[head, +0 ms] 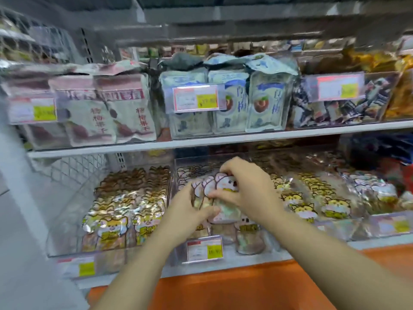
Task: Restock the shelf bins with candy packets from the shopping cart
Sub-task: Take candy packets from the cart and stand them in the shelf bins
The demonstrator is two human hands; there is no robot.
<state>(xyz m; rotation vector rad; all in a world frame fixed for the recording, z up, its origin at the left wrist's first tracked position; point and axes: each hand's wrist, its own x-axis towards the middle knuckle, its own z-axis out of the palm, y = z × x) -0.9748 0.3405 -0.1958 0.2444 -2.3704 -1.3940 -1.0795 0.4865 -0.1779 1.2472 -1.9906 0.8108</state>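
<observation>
Head view: we hold a fanned bundle of pink packets (220,185) with both hands over the middle bin (194,161) on the lower shelf, at about 6 o'clock from the frame's centre. Our left hand (190,211) curls round the bundle from its 8 o'clock side, and our right hand (248,189) clasps it from 3 o'clock, fingers hooked over the tops and thumb across the front. The bundle is partly down among the packets already standing there, not yet released. The cart is out of view.

We judge 3 risks:

- The wrappers look glossy and we are holding several at once, so easing either hand early could let the fan splay and flop flat instead of standing in a row.
- Loose packets could tip sideways over the dividers, into the left bin (67,231) at 9 o'clock or the right bin (357,227) at 3 o'clock, which hold other flavours.
- Pushing down hard could crumple the stock beneath or shove the front packets against the wall behind the tag (204,248) at 6 o'clock.
</observation>
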